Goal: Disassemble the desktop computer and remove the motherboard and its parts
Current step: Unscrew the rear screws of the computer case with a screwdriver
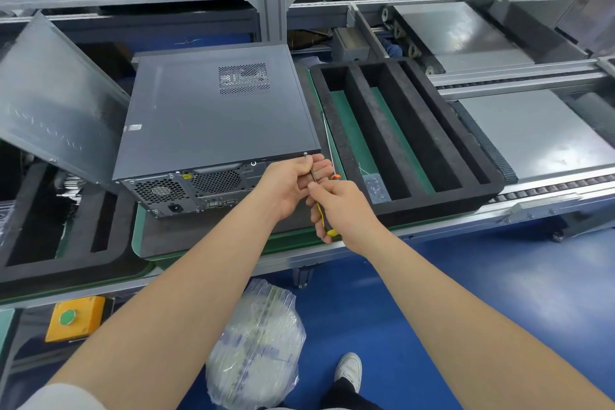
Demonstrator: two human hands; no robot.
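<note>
**Both hands on a screwdriver at the computer's rear corner**

Head view: The computer lies flat on its side in the middle of the bench. Its closed grey side panel faces up and its rear ports and fan grilles face the person. A screw sticks out at the rear right corner of the case, just under the top edge.

The left hand is at that corner, its fingers curled together round the metal shaft of the screwdriver just below the screw. The right hand is just beside it and nearer the person. Its fingers are clamped on the yellow handle, whose end shows below the palm. Whether the tip sits in the screw cannot be told.

A black foam tray with three long slots lies just right of the computer. A small clear bag lies at the near end of its left slot.

At the bench's left edge a loose grey panel leans tilted over another foam tray. A yellow box with a green button is fixed below the near edge.

On the blue floor lie a crumpled plastic wrap and, beside it, a white shoe.
</note>
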